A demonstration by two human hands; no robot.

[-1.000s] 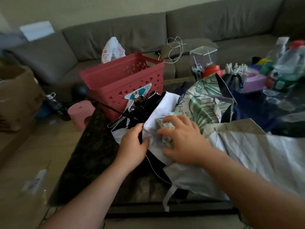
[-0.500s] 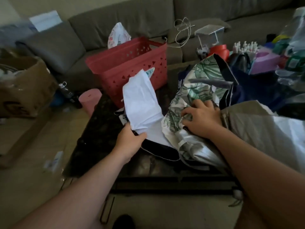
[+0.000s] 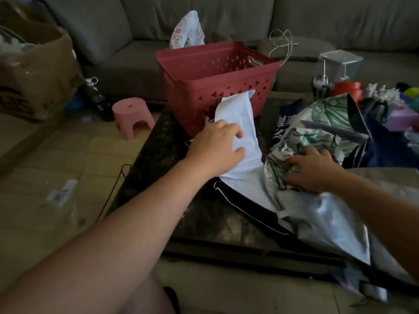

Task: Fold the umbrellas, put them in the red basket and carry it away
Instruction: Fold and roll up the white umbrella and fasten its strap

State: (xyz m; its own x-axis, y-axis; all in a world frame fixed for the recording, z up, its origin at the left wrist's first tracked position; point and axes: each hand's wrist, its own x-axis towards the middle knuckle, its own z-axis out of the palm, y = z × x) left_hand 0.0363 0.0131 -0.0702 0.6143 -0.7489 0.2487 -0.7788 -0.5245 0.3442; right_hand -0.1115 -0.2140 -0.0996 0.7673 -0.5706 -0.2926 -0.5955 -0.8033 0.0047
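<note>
Fingers of left hand — tips buried in white umbrella fabric.

perforated plastic basket, cloth sofa

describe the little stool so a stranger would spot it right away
Start at the red basket on the dark table's far end. On the floor to its left stands the pink stool: a small round plastic one, the only pink thing there.

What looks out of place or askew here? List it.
The umbrellas lie loose and unfolded on the dark table: a white panel under the left hand leans against the red basket, which shows nothing inside. The leaf-print canopy sits crumpled under the right hand. Litter dots the floor.
</note>
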